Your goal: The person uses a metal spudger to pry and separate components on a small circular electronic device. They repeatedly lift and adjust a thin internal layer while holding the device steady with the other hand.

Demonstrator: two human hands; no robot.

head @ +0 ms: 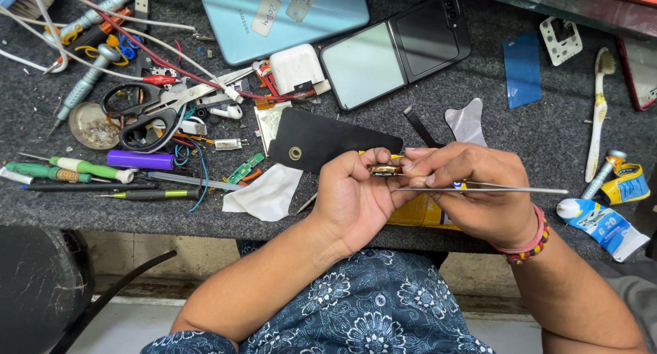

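Observation:
My left hand (352, 200) pinches a small gold-coloured metal part (384, 169) between thumb and fingers, just above the front edge of the grey workbench (540, 131). My right hand (479, 190) touches the same part with its fingertips and holds long steel tweezers (506, 189) that lie across its fingers, pointing right. Behind the hands lies a black flat panel (328, 140) with a round hole. A yellow flat object (419, 211) shows under my hands.
A light blue phone back (284, 15), an unfolded flip phone (397, 49), scissors (140, 114), screwdrivers (82, 169), a white cloth (263, 193), cables and small parts crowd the left. A toothbrush (600, 111), glue tubes (602, 220) and a blue card (522, 68) lie right.

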